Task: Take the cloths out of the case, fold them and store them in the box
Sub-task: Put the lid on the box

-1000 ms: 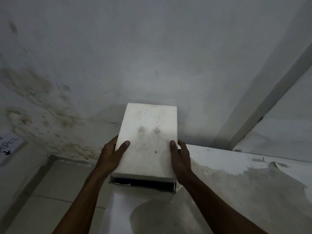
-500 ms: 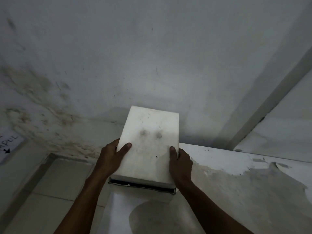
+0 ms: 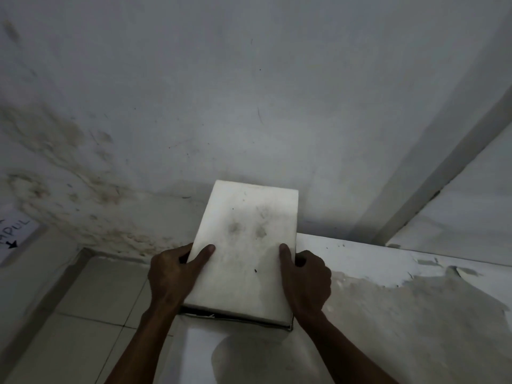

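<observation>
Between left hand (image 3: 173, 273) and right hand (image 3: 307, 278), white box (image 3: 246, 253), long axis wallward.

One white box (image 3: 246, 256), one paper sign (image 3: 13, 236) — two hands: left (image 3: 173, 275), right (image 3: 306, 281).

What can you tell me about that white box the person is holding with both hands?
The white box is rectangular with a flat, smudged lid bearing grey marks and dark specks. It looks like cardboard. A dark gap shows under the lid's near edge. It sits at the corner of a worn white table, near the wall. The left hand and right hand clasp its sides, thumbs on top.
</observation>
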